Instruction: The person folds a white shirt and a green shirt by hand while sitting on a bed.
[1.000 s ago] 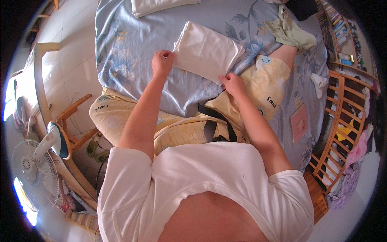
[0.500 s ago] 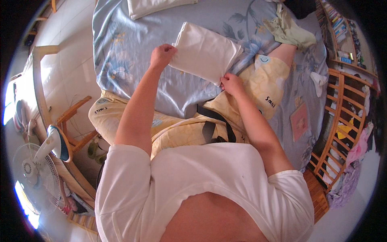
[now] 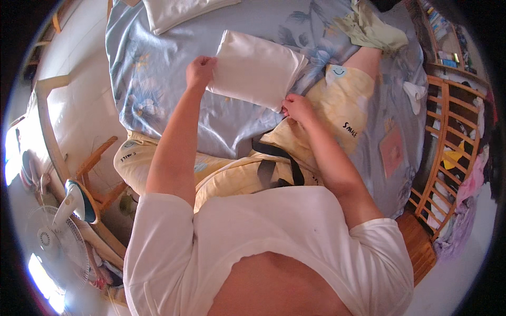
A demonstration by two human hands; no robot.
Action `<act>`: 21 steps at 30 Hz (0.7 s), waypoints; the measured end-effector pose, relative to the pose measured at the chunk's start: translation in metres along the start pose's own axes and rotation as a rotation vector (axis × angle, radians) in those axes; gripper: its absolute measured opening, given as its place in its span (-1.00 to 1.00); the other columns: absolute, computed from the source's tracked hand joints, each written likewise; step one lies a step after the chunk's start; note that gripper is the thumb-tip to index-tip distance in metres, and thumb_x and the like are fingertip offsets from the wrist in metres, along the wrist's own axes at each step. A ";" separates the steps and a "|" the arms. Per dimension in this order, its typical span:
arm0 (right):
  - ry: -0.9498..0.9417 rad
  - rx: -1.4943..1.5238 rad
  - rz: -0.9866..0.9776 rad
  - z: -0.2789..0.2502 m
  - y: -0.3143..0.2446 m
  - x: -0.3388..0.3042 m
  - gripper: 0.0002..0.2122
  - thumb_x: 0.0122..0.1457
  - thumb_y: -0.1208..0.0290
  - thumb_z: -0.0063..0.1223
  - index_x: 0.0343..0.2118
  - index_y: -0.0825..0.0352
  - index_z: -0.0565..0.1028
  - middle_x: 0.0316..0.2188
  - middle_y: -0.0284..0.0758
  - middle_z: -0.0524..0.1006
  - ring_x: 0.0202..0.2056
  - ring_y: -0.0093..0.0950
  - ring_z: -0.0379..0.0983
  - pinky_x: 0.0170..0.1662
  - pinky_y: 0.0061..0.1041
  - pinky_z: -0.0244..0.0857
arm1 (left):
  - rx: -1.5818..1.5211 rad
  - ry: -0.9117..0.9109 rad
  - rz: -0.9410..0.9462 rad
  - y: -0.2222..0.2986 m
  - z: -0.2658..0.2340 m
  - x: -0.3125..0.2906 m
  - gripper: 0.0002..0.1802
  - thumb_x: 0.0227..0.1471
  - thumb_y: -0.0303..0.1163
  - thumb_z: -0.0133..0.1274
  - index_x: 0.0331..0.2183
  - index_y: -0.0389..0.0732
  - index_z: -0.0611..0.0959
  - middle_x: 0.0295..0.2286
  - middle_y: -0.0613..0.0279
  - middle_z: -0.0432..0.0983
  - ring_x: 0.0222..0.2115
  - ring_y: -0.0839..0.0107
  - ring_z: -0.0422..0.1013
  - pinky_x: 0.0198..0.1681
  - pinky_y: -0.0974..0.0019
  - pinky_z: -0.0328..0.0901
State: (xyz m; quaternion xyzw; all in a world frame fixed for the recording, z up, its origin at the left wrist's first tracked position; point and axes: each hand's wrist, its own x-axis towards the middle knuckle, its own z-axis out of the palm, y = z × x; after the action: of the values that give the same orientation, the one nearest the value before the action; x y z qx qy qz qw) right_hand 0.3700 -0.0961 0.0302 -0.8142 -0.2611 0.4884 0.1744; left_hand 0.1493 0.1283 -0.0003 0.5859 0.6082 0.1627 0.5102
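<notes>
A folded white cloth (image 3: pixel 255 66) lies in a neat, many-layered rectangle on the blue flowered bedsheet (image 3: pixel 158 79), just beyond my lap. My left hand (image 3: pixel 201 71) pinches its left edge, fingertips closed on the fabric. At the near right corner, my right hand (image 3: pixel 298 108) also grips the cloth between thumb and fingers. The layers show as stacked edges along its right side. Farther up the bed is a second folded white cloth (image 3: pixel 184 11), partly cut off by the picture's top edge.
My legs, in yellow patterned trousers (image 3: pixel 337 100), spread on the bed either side. A crumpled pale green cloth (image 3: pixel 371 29) lies by my right foot, a pink booklet (image 3: pixel 391 152) at right. A wooden rail (image 3: pixel 440 158) borders the right; a fan (image 3: pixel 52 237) stands left.
The whole view has shifted slightly, so most things sit a little farther left. Both hands keep their hold on the cloth's edges, and the cloth looks much the same.
</notes>
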 end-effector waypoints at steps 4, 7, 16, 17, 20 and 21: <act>0.013 -0.060 0.010 0.000 0.013 0.008 -0.81 0.05 0.36 -0.06 -0.49 0.39 0.50 -0.59 -0.21 0.54 -0.55 -0.35 0.50 -0.35 -0.32 0.35 | 0.162 0.065 -0.010 0.018 -0.001 -0.016 -0.75 -0.09 -0.27 0.13 -0.34 -0.19 0.63 -0.39 0.18 0.55 -0.37 0.33 0.44 -0.25 0.28 0.30; 0.185 -0.319 -0.088 -0.004 -0.006 0.000 -0.81 0.05 0.34 -0.03 -0.43 0.37 0.49 -0.49 -0.19 0.55 -0.42 -0.27 0.49 -0.29 -0.28 0.34 | 0.384 0.284 0.344 0.030 0.003 -0.029 -0.74 -0.05 -0.35 0.06 -0.23 -0.12 0.59 -0.20 0.16 0.47 -0.18 0.22 0.38 -0.13 0.24 0.26; 0.803 -0.592 -0.746 0.016 -0.082 0.042 -0.55 0.03 0.20 0.00 -0.01 0.22 0.31 0.05 -0.18 0.28 0.09 -0.19 0.16 0.09 -0.06 0.00 | 0.695 0.017 0.959 0.054 0.072 -0.019 -0.52 0.04 -0.17 -0.08 0.03 0.02 0.38 0.12 0.21 0.13 0.16 0.15 0.00 0.17 0.05 -0.05; 0.806 -0.611 -0.697 0.015 -0.077 0.047 -0.53 0.02 0.18 0.01 0.02 0.21 0.29 0.07 -0.19 0.26 0.11 -0.20 0.14 0.10 -0.01 -0.04 | 0.769 -0.007 0.889 0.057 0.073 -0.018 -0.47 0.04 -0.10 -0.10 0.06 0.04 0.34 0.14 0.22 0.08 0.18 0.15 -0.06 0.19 0.02 -0.13; 0.765 -0.689 -0.581 0.003 -0.048 0.058 -0.43 0.03 0.09 -0.01 0.12 0.15 0.21 0.16 -0.23 0.14 0.19 -0.25 0.00 0.12 0.12 -0.18 | 0.942 -0.044 0.732 0.059 0.070 -0.011 -0.31 0.02 0.13 -0.16 0.15 0.09 0.21 0.20 0.27 -0.05 0.23 0.20 -0.22 0.21 -0.11 -0.31; 0.776 -0.660 -0.546 0.001 -0.043 0.062 -0.42 0.03 0.09 -0.01 0.13 0.16 0.20 0.17 -0.23 0.12 0.20 -0.25 -0.02 0.12 0.12 -0.19 | 0.929 -0.018 0.718 0.059 0.071 -0.008 -0.32 0.03 0.12 -0.16 0.15 0.09 0.21 0.20 0.27 -0.05 0.23 0.19 -0.22 0.21 -0.09 -0.31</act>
State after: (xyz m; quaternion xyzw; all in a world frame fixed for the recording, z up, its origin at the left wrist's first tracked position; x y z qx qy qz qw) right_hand 0.3817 -0.0252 0.0092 -0.8481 -0.5173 -0.0163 0.1138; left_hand 0.2373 0.1088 0.0198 0.9188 0.3748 0.0369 0.1180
